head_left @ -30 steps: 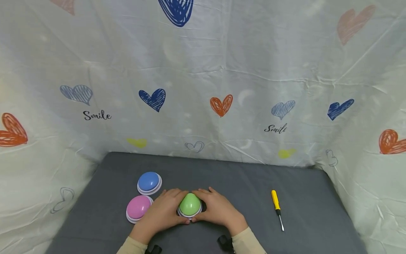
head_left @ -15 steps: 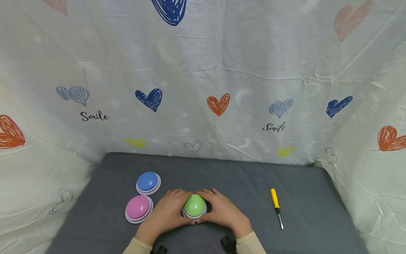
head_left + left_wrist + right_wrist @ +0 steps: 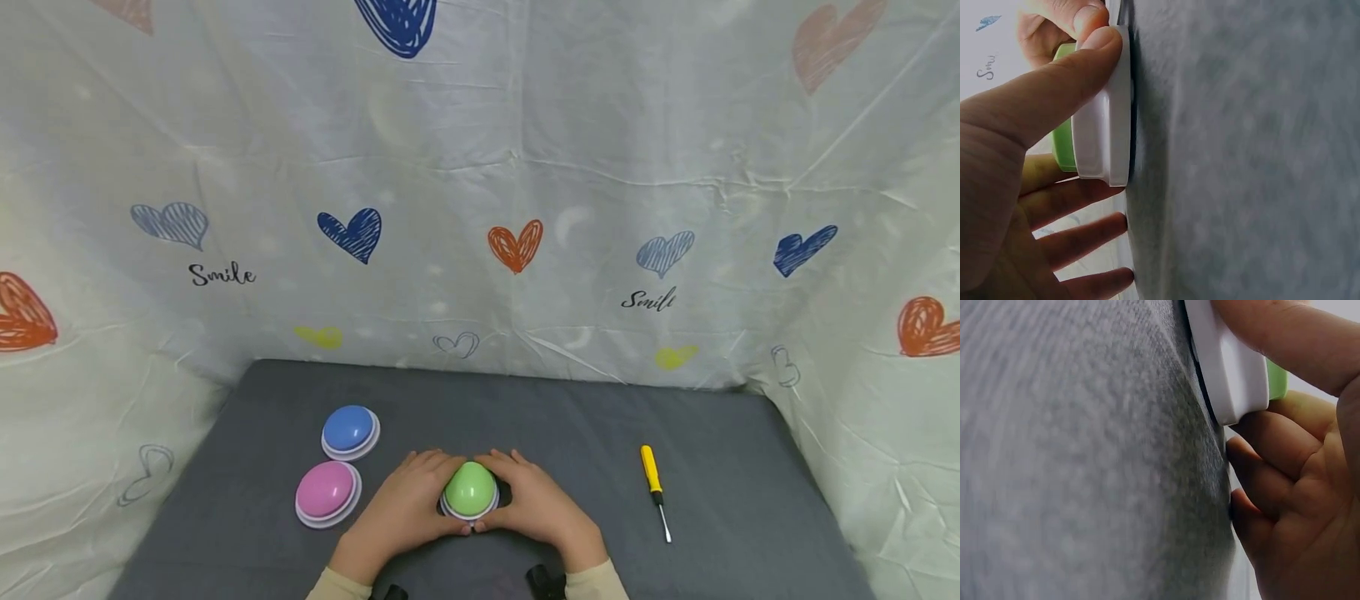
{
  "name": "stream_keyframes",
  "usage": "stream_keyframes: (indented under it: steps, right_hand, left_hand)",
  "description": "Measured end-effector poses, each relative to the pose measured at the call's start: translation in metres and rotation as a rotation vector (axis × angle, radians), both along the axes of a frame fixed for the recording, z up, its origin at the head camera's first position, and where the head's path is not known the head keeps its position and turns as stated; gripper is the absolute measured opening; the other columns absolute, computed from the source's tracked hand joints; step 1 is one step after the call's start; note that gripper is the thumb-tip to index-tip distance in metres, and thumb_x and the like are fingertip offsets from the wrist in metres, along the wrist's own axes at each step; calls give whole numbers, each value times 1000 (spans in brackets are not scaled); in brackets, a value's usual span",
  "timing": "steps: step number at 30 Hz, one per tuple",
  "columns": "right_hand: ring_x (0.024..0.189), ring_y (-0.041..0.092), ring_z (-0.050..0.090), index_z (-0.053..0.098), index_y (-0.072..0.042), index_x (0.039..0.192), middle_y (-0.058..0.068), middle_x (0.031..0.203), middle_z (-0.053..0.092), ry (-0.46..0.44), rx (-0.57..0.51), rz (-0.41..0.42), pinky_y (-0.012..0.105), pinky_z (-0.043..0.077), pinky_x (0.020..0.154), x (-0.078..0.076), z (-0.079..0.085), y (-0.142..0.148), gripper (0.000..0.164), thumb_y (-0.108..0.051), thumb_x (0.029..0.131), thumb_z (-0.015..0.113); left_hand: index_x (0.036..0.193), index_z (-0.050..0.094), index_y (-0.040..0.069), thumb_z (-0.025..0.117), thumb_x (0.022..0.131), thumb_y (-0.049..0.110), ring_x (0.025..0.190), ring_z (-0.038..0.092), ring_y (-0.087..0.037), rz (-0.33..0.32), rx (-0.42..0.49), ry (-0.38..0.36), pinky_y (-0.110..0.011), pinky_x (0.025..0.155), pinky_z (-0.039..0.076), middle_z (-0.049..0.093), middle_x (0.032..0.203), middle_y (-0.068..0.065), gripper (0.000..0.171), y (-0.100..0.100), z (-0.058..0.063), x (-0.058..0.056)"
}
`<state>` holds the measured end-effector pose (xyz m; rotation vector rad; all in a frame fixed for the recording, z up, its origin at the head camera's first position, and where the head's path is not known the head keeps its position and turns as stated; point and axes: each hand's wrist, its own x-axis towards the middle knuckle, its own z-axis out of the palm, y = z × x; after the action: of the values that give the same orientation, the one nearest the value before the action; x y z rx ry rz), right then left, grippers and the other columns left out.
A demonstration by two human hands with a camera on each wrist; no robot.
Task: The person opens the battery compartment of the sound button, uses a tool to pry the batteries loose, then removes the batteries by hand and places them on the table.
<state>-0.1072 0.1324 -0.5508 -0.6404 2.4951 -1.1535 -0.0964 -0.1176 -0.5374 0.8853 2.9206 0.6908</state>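
A round push button with a green dome (image 3: 470, 490) and a white base (image 3: 1100, 134) sits at the front middle of the dark grey table, between both hands. My left hand (image 3: 412, 504) grips its left side, thumb (image 3: 1054, 90) on the near side of the white base and fingers around the far side. On the opposite side my right hand (image 3: 542, 508) holds it in the same way, its thumb (image 3: 1297, 337) against the base. The two thumbs nearly meet at the front. In the left wrist view the base appears at the cloth surface.
A pink push button (image 3: 325, 489) lies left of the left hand, and a blue push button (image 3: 348, 429) stands just behind it. To the right lies a yellow-handled screwdriver (image 3: 651, 471). A white curtain (image 3: 450, 292) with printed hearts borders the table's back and sides.
Both hands and the green push button have shifted to the right, farther from the pink push button. The blue and pink buttons and the screwdriver stay in place on the table.
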Motion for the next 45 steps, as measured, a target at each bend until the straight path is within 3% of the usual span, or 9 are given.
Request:
stream_keyframes:
  steps: [6,19,28,37,45]
  right_hand:
    - [157,40,40,60,-24,158,5,161,56,-3,-6,-25,68,33,125,5,1,6,88,-45,81,98]
    - [158,44,37,59,-23,160,4,163,55,-13,-21,-59,70,34,124,9,-1,21,89,-45,82,97]
    - [159,44,35,57,-23,161,5,165,53,-48,-44,-70,70,33,125,10,-4,32,90,-46,83,96]
    - [159,47,34,56,-24,162,7,166,51,-36,-50,-79,72,33,123,12,-8,29,92,-49,83,96]
    - [160,35,37,50,-19,166,0,165,52,-33,-66,-47,61,31,129,9,-9,17,96,-47,85,95]
  left_hand:
    - [144,68,6,101,76,48,134,62,-42,-8,9,6,-70,114,46,71,135,-12,86,7,0,2]
    - [142,70,6,102,73,48,133,62,-42,-6,39,24,-73,113,45,72,131,-11,87,22,-4,1]
    - [145,68,7,101,75,48,136,60,-42,6,52,2,-77,115,40,70,138,-13,88,32,-9,2]
    - [148,68,10,100,77,46,142,57,-41,34,95,-35,-77,120,34,69,142,-10,86,27,-15,4]
    - [144,69,9,103,73,43,139,58,-42,65,105,-2,-78,118,35,71,136,-8,85,19,-16,7]
